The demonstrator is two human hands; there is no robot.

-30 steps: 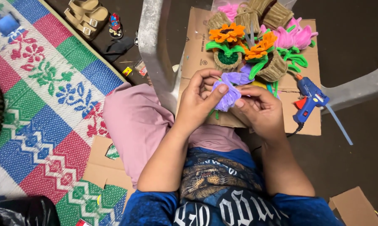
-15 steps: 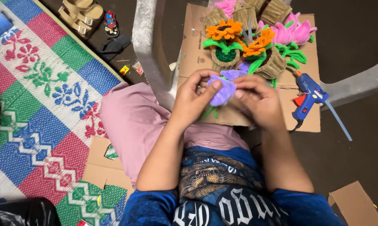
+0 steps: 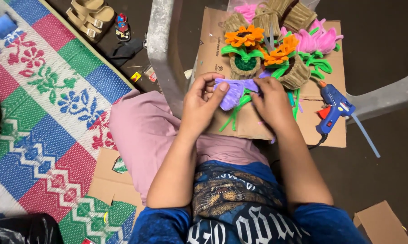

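Observation:
Both my hands hold a purple pipe-cleaner flower (image 3: 233,92) with green stems over a flat cardboard sheet (image 3: 323,133). My left hand (image 3: 203,103) pinches the petals from the left, thumb on top. My right hand (image 3: 272,103) presses the flower's right side, its fingers curled over it. Just beyond stand orange pipe-cleaner flowers (image 3: 245,37) in small woven pots and pink ones (image 3: 319,41) with green leaves.
A blue hot glue gun (image 3: 332,108) lies on the cardboard to the right, a glue stick poking out behind. A grey plastic chair leg (image 3: 164,49) stands left of the sheet. Sandals (image 3: 90,17) rest by the patterned mat (image 3: 41,113). Cardboard scraps (image 3: 381,221) lie near my legs.
The view has shifted a little, and both hands have turned and pressed the purple flower, which now sits lower between them with its stems pointing toward me.

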